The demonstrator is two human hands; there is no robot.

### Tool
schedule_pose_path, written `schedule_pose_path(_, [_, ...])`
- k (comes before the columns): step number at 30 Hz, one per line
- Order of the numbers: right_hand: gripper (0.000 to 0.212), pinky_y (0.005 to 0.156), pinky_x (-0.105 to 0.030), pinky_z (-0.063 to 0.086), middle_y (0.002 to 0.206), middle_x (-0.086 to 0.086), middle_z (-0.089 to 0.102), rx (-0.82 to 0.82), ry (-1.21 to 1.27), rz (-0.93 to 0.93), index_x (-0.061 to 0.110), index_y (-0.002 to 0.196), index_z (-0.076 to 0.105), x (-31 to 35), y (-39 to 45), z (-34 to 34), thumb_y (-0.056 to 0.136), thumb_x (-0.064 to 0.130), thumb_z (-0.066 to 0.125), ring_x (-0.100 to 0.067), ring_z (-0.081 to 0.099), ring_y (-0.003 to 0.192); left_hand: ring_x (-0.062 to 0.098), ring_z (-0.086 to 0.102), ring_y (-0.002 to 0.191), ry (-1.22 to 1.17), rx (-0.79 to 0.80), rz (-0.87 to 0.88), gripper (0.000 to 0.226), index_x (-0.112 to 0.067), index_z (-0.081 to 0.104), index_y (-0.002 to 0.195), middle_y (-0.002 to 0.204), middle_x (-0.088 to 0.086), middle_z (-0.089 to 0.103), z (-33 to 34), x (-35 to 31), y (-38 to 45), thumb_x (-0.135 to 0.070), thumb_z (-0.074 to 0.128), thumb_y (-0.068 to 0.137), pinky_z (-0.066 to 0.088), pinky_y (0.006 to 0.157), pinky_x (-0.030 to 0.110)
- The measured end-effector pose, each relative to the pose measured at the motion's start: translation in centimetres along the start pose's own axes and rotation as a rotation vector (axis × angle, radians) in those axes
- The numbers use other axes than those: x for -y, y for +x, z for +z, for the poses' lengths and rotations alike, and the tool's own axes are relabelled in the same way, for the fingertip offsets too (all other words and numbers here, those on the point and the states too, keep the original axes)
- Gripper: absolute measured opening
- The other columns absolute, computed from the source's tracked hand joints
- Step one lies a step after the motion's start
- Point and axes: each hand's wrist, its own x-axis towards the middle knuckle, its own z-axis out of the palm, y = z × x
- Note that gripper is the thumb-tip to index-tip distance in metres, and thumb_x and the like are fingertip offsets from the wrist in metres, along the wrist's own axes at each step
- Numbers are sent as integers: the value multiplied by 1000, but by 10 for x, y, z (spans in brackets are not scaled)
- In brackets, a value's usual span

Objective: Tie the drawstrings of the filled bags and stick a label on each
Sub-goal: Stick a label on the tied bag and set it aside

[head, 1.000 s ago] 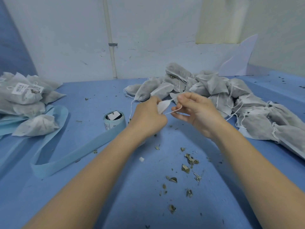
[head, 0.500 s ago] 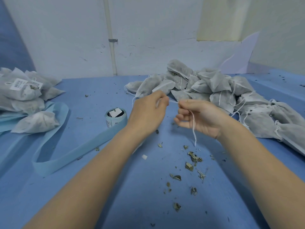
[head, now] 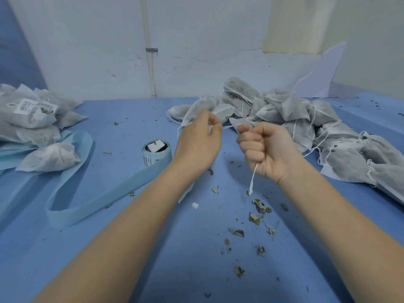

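Right grip (head: 265,149) curled tight round thin white drawstring (head: 253,179), end hanging below. Left grip (head: 200,142) pinching same string, stretched between both. Behind, heap of grey fabric bags (head: 290,112); left, pale blue label roll (head: 156,153) on blue table (head: 109,248).

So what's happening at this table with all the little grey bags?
A person is tying off a bag's drawstring. The right hand is fisted around the string, its loose end dangling below, while the left hand pinches the other end at the bag's neck; the bag itself is mostly hidden. A heap of bags lies to the right, labelled bags are stacked far left, and a label roll stands between. Dried leaf bits litter the blue table.
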Motion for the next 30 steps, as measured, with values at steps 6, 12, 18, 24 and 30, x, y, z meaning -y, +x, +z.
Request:
schedule_pose_path(6, [35, 32, -15, 10, 45, 5, 29, 58, 244, -177, 3, 100, 61, -27, 5, 14, 77, -1, 35, -6, 7, 47, 19, 60, 86, -180, -33, -98, 16, -30, 48, 83, 81, -13, 59, 8, 8, -3, -18, 48, 93, 46, 75, 34])
schedule_pose_path(12, [35, 32, -15, 16, 50, 7, 28, -77, -235, -304, 19, 107, 62, -34, 11, 14, 93, 4, 34, -4, 17, 38, 3, 51, 68, -195, -125, -51, 9, -23, 57, 79, 73, -17, 59, 12, 16, -6, -22, 57, 89, 39, 61, 14])
schedule_pose_path(18, [53, 37, -15, 21, 47, 10, 33, -166, -786, -414, 29, 121, 61, -32, 7, 10, 87, -1, 32, -7, 23, 39, 4, 60, 81, -236, -115, -47, 12, -21, 67, 83, 76, -18, 65, 16, 18, -9, -32, 64, 88, 43, 71, 18])
schedule_pose_path(24, [45, 43, -11, 30, 47, 18, 51, -207, -1115, -466, 30, 123, 58, -34, 5, 9, 90, 7, 38, 0, 42, 40, 14, 64, 83, -279, -134, -126, 14, -19, 68, 80, 70, -12, 65, 16, 16, -7, -27, 62, 89, 46, 72, 27])
schedule_pose_path(30, [17, 50, -14, 34, 51, 12, 51, -277, -1250, -576, 18, 103, 43, -34, 5, 9, 89, 8, 45, -1, 44, 46, 12, 59, 71, -362, -171, -207, 17, -20, 68, 72, 61, -13, 63, 20, 18, -7, -21, 61, 87, 49, 75, 34])
